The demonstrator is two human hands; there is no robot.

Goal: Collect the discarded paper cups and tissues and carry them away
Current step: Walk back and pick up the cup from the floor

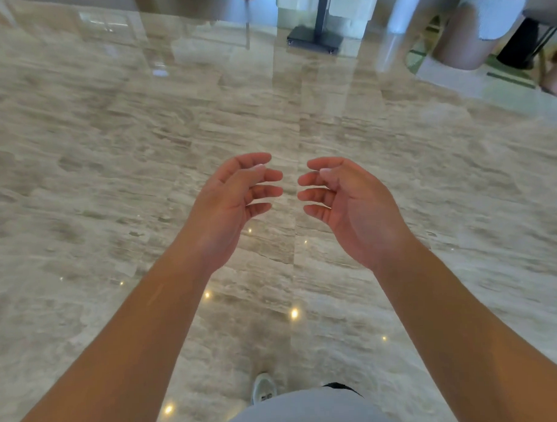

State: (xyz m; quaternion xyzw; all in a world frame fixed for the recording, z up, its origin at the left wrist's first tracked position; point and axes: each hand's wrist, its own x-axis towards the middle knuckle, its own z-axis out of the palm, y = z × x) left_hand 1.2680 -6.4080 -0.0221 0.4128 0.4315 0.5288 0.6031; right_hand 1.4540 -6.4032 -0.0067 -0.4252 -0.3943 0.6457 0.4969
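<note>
Left hand (235,196) and right hand (343,199), fingers loosely curled and empty; no cups or tissues visible, presumably light, crushable, needing gentle rim-side grips.

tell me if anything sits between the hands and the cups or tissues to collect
No cups or tissues show in this view, so no path can be judged. The left hand and right hand hold nothing, fingers loosely curled above bare marble floor.

Lobby or hall around me: polished marble floor (110,147), black sign stand (315,39), round column base (460,43).
</note>
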